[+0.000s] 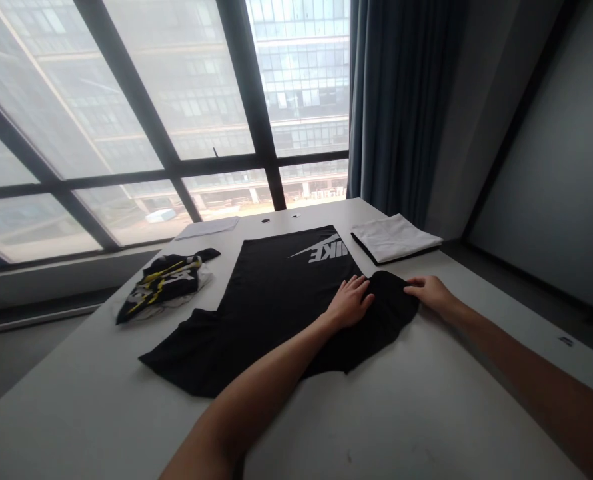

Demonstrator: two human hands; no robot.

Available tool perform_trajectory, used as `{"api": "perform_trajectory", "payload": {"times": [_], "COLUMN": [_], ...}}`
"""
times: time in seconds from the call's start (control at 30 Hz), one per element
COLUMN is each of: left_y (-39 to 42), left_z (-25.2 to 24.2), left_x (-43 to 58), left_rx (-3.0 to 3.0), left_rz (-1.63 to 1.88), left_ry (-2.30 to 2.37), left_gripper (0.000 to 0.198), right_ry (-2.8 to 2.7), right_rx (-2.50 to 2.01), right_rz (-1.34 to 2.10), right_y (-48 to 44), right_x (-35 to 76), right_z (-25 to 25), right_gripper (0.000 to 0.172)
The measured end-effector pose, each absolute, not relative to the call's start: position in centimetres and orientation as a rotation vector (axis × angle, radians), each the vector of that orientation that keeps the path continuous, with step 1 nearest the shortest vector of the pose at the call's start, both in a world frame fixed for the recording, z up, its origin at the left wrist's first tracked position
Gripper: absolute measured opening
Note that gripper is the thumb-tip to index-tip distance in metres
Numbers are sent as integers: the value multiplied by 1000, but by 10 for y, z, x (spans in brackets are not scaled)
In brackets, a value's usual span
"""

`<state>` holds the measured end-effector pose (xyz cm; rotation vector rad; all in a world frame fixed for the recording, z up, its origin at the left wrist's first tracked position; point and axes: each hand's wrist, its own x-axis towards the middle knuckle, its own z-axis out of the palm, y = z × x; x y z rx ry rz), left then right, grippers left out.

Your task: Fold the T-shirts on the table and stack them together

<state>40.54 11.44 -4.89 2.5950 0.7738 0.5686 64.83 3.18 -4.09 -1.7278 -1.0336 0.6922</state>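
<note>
A black T-shirt [271, 300] with a white logo lies spread flat on the white table [426, 413], logo toward the window. My left hand [350, 301] rests flat on the shirt near its right side, fingers stretched out. My right hand [429, 291] touches the tip of the shirt's right sleeve [391, 300], its fingers curled at the fabric edge; whether they pinch it is unclear.
A folded white garment [394, 238] lies at the table's far right. A crumpled black, yellow and white garment [164, 283] sits at the left. A sheet of paper [209, 227] lies near the window edge. Blue curtain [396, 100] hangs behind.
</note>
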Motion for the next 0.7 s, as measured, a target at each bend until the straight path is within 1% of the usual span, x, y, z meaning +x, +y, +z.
{"api": "perform_trajectory", "payload": {"times": [0.1,0.17,0.23,0.3,0.43,0.5,0.63,0.7], "left_y": [118,123,129,134,140,144,152,154], "left_z": [-46,-42,-37,-30,-11,-3,5,5], "left_x": [408,410,412,410,396,387,372,369], "left_rx": [2371,2130,1846,1575,1232,1136,1090,1154], "left_rz": [823,909,879,769,561,487,409,404], "left_ry": [767,835,902,905,864,865,922,989], "left_gripper": [35,27,25,23,17,20,36,41], "right_ry": [-799,-727,-707,-721,-819,-924,-1306,-1403], "right_rx": [-1587,-1471,-1355,-1264,-1218,-1234,-1170,-1178], "right_rz": [847,968,1059,1099,1050,1019,1097,1003], "right_y": [27,24,23,25,38,45,62,73], "right_x": [638,633,628,623,599,581,555,555], "right_z": [-29,-21,-15,-9,4,10,17,13], "right_gripper": [22,24,24,24,29,33,38,37]}}
